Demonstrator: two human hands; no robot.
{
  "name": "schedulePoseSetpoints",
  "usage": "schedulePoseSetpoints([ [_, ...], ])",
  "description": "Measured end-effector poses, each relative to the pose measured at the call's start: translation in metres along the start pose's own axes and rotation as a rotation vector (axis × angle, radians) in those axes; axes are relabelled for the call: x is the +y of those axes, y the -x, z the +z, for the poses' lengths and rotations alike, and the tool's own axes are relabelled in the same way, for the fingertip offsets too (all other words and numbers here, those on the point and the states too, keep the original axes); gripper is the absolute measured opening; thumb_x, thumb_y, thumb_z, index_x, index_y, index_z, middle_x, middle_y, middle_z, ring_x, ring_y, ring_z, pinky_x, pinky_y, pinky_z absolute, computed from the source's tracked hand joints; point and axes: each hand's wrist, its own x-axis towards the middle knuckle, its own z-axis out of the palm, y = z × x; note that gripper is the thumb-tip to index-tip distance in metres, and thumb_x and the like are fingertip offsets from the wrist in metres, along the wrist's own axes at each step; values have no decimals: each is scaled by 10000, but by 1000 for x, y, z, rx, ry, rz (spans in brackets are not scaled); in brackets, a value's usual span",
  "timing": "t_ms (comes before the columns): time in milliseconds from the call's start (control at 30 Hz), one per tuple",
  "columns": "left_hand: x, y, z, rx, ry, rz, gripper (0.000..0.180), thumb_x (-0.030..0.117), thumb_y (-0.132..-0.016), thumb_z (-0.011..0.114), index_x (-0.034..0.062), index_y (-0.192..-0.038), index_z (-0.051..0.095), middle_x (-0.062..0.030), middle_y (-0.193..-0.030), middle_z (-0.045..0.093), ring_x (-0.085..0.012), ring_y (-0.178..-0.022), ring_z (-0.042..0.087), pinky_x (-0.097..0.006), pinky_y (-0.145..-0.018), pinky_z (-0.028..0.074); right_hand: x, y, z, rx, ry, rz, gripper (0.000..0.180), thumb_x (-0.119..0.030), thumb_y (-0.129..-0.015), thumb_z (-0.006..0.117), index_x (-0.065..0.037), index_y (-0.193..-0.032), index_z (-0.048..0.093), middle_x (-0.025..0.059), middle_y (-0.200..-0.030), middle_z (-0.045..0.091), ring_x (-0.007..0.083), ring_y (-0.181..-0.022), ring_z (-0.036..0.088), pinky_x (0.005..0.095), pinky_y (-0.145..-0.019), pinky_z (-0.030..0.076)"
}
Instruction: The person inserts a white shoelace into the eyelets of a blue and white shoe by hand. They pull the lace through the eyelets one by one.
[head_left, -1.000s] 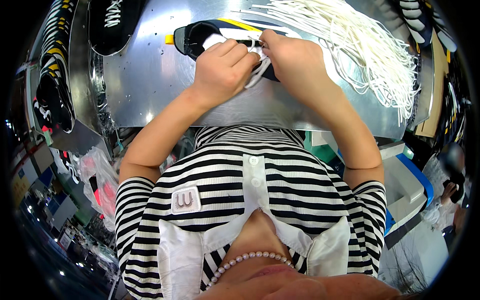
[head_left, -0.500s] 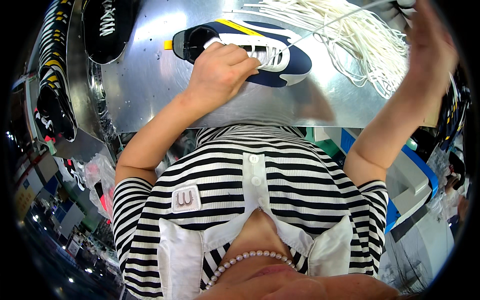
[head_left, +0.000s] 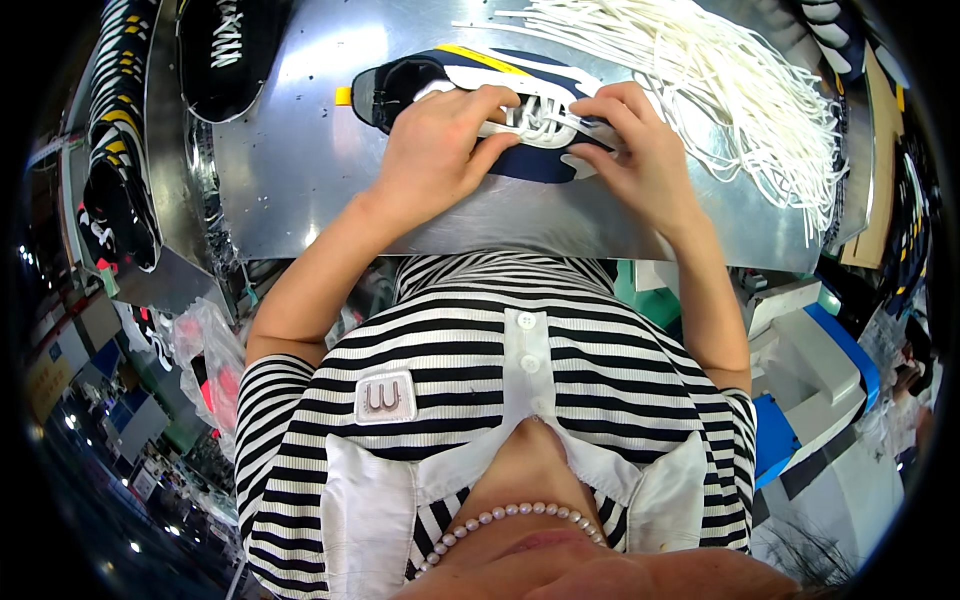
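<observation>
A navy sneaker (head_left: pixel 530 165) with white and yellow trim lies on its sole on the metal table, heel to the left and toe to the right. Its white shoelace (head_left: pixel 541 118) crosses the front part of the opening. My left hand (head_left: pixel 440 140) is over the middle of the shoe, thumb and forefinger curled at either side of the eyelets, gripping it. Above the toe is my right hand (head_left: pixel 645 155), its bent fingers around a lace strand at the front of the lacing. That hand hides most of the toe.
A big pile of loose white laces (head_left: pixel 710 90) spreads over the table's far right. At the far left stands a black shoe (head_left: pixel 228 60) with white lacing. Stacked striped shoes (head_left: pixel 118 140) line the left side. The metal table (head_left: pixel 300 190) ends just before my body.
My right hand has come down and left from the upper right, where a lace was stretched taut, to the shoe's toe. My left thumb and forefinger have spread apart across the lacing.
</observation>
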Motion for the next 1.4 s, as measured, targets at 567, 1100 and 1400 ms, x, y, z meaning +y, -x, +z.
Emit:
schedulePoseSetpoints([
  [567, -3, -5, -5, -63, 203, -104, 470, 139, -851, 738, 64, -1260, 519, -113, -923, 719, -311, -889, 694, -366, -781, 521, 28, -99, -18, -339, -1444, 438, 309, -219, -998, 569, 27, -1179, 612, 118, -1052, 683, -19, -453, 283, 143, -392, 235],
  [1100, -4, -10, -5, -83, 330, -241, 597, 230, -894, 684, 99, -1404, 401, -121, -840, 721, -337, -745, 681, -390, -680, 517, 24, -112, 33, -396, -217, 400, 327, -344, -889, 697, -18, -868, 711, -40, -718, 568, 57, -666, 486, 240, -586, 388],
  [1400, 0, -19, 14, 129, 152, -437, 407, 449, -969, 554, 112, -1193, 592, -144, -719, 657, -355, -717, 649, -452, -666, 488, 12, -101, 28, -76, -819, 375, 155, -189, -870, 680, -48, -934, 670, -3, -736, 627, 21, -551, 377, 208, -486, 295],
])
